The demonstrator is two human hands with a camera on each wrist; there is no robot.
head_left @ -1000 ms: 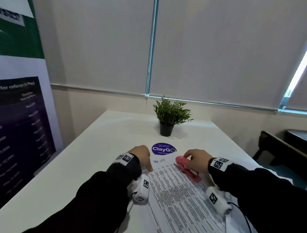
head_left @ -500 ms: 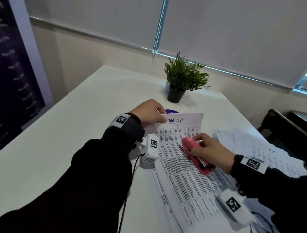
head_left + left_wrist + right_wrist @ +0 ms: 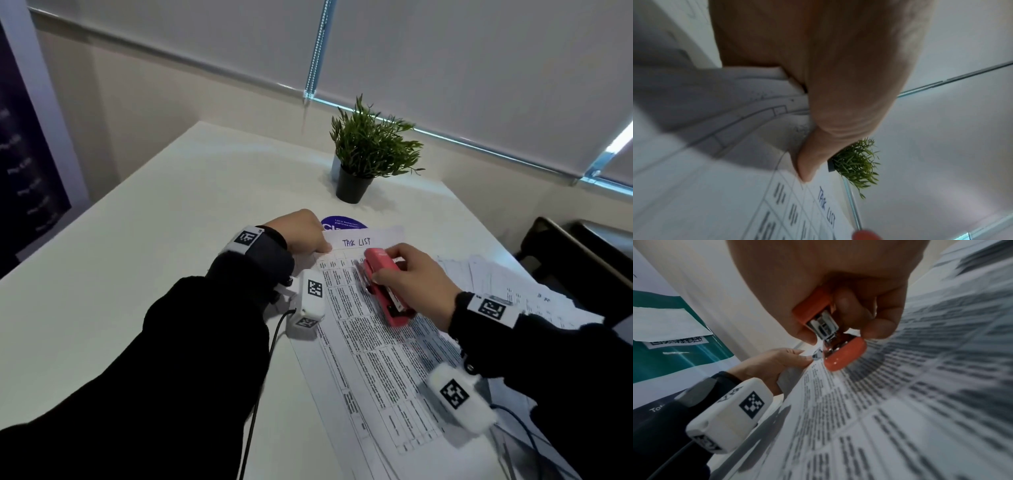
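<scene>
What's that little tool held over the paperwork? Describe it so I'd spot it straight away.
Start at the white table with the potted plant at its far end; in front of the plant lies a printed sheet headed TASK LIST. Over that sheet the right hand grips a stapler, the only pink-red thing among white papers.

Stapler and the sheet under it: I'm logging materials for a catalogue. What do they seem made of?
Stapler: its red shell looks like glossy plastic, with a highlight on the rounded base in the right wrist view; the inner magazine is shiny, probably metal. Sheet: thin matte white paper, printed with a table, bending softly where the left hand pinches its corner.
</scene>
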